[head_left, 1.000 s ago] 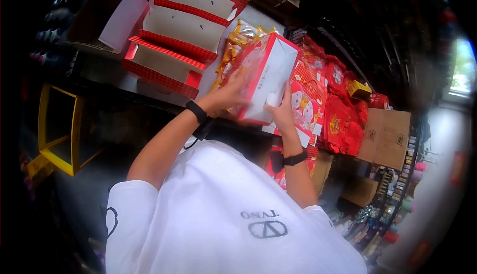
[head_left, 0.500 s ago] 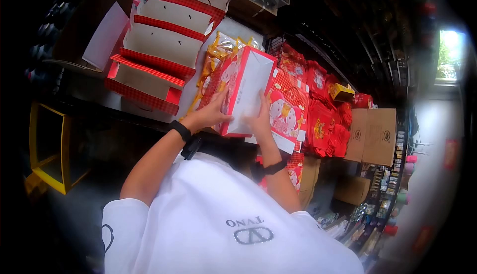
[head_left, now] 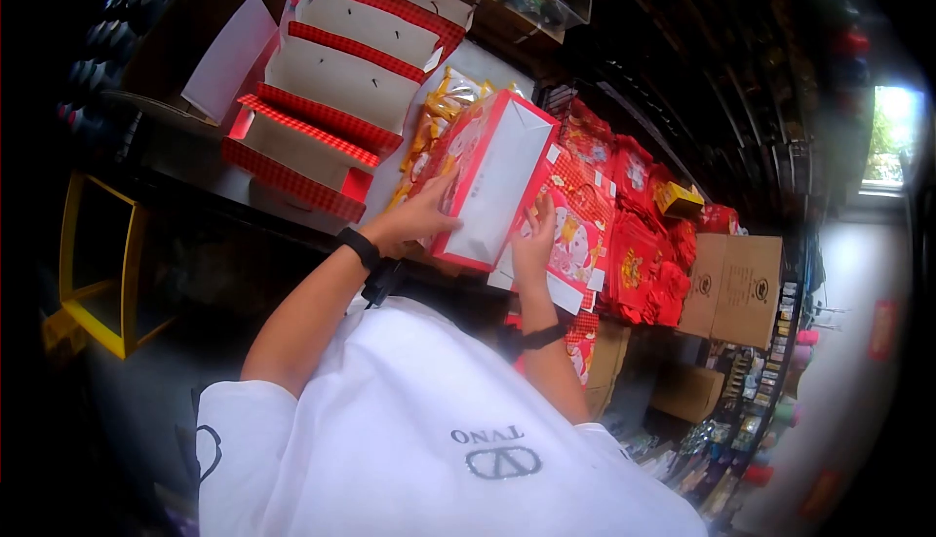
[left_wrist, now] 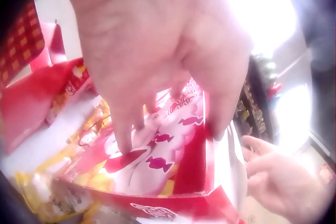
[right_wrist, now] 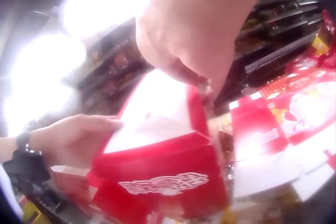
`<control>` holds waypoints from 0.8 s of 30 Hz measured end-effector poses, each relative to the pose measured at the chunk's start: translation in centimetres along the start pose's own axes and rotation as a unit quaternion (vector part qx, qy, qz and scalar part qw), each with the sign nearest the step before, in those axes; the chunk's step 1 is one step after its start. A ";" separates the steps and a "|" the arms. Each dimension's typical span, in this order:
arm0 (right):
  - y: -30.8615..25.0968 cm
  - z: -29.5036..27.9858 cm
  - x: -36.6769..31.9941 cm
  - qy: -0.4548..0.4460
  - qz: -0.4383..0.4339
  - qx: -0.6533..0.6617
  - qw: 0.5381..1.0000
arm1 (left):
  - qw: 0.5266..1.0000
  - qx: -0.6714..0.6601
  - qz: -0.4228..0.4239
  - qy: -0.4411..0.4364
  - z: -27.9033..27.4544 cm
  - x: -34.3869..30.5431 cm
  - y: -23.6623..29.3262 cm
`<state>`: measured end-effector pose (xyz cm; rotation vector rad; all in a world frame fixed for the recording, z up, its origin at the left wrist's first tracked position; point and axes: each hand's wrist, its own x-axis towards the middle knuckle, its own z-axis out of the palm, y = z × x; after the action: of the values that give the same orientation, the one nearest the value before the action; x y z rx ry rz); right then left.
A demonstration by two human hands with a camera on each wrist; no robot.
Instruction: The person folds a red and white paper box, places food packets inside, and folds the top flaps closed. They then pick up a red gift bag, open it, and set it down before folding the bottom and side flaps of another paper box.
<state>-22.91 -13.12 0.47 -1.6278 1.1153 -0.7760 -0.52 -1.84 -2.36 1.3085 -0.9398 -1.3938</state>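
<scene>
A red gift box point(head_left: 512, 181) with a plain white face is tilted over the counter, its printed side turned to the left. My left hand point(head_left: 414, 219) grips its near left edge, thumb at the white face and fingers along the printed side. Candy shapes show on that side point(left_wrist: 157, 150) in the left wrist view. Beside the box's right edge is my right hand point(head_left: 533, 245), its fingers loosely bent and raised. The right wrist view shows white lettering on the box's red end point(right_wrist: 168, 182). Yellow-wrapped packets point(head_left: 444, 108) lie behind the box.
Several open red-checked boxes point(head_left: 336, 84) stand in a row on the left. Flat printed red cartons point(head_left: 580, 210) and red bags point(head_left: 639, 254) lie to the right, near a brown carton point(head_left: 731, 279). A yellow frame point(head_left: 122, 274) stands at lower left.
My right hand has come off the white face, where its thumb lay, to the box's right edge. My left hand keeps its hold on the printed side. The head view has shifted slightly.
</scene>
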 end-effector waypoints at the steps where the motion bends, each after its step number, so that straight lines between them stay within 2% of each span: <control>1: 0.4 -0.3 0.1 -0.008 -0.001 -0.003 1.000 | 1.000 0.011 0.017 -0.011 -0.7 0.1 -0.3; 3: -0.1 0.4 -0.1 -0.039 0.004 -0.020 0.999 | 0.996 0.085 0.021 -0.025 -1.5 -0.3 0.7; 5: -3.4 2.1 -1.1 -0.079 0.016 -0.048 0.996 | 0.997 0.077 0.011 -0.005 -0.8 -0.3 1.1; 8: -3.2 3.5 -1.3 -0.031 -0.008 -0.176 0.984 | 0.992 0.113 0.038 0.050 0.5 0.0 -0.2; 11: -3.7 3.9 -1.2 -0.022 -0.002 -0.222 0.975 | 0.986 0.133 0.067 0.078 1.3 -0.2 -0.6; 15: -2.8 3.6 -0.5 -0.036 -0.026 -0.214 0.976 | 0.979 0.170 0.040 0.107 2.0 -0.2 -0.1; 18: -2.9 3.6 -0.7 -0.038 -0.024 -0.235 0.971 | 0.994 0.040 0.079 0.060 1.5 0.5 -0.9; 19: -3.6 3.7 -0.8 -0.038 -0.015 -0.233 0.972 | 0.997 0.017 0.053 0.052 1.4 0.6 -1.1; 24: -3.4 3.5 -0.8 -0.046 -0.007 -0.211 0.976 | 0.998 -0.045 0.041 0.010 0.6 0.1 -0.8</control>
<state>-19.12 -10.73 2.56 -2.0032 1.2624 -0.4835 -1.23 -1.84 -3.11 1.2027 -0.8976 -1.3413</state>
